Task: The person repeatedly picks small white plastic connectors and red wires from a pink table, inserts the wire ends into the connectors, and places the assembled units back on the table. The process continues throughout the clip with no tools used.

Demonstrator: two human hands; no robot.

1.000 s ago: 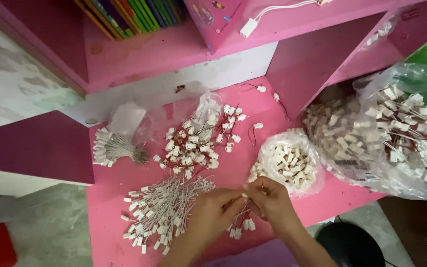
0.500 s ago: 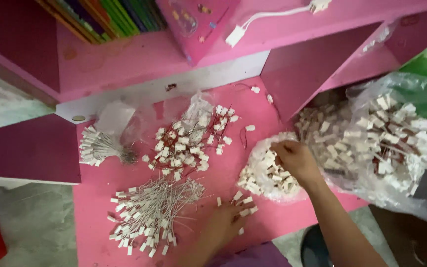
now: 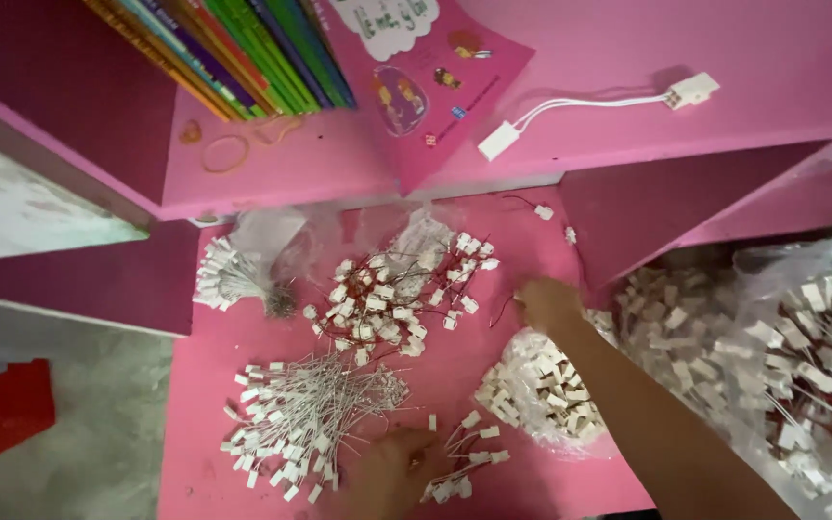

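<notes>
My right hand (image 3: 546, 303) reaches across the pink desk (image 3: 214, 385), fingers curled down on a thin red wire (image 3: 505, 306) beside the pile of red-wired white connectors (image 3: 392, 299); I cannot tell if they pinch it. My left hand (image 3: 392, 472) rests low, fingers closed around a small bundle of white connectors (image 3: 464, 462). Under my right forearm, an open clear bag (image 3: 541, 390) holds loose white connector housings. A bigger plastic bag (image 3: 801, 366) to the right holds wired ones.
</notes>
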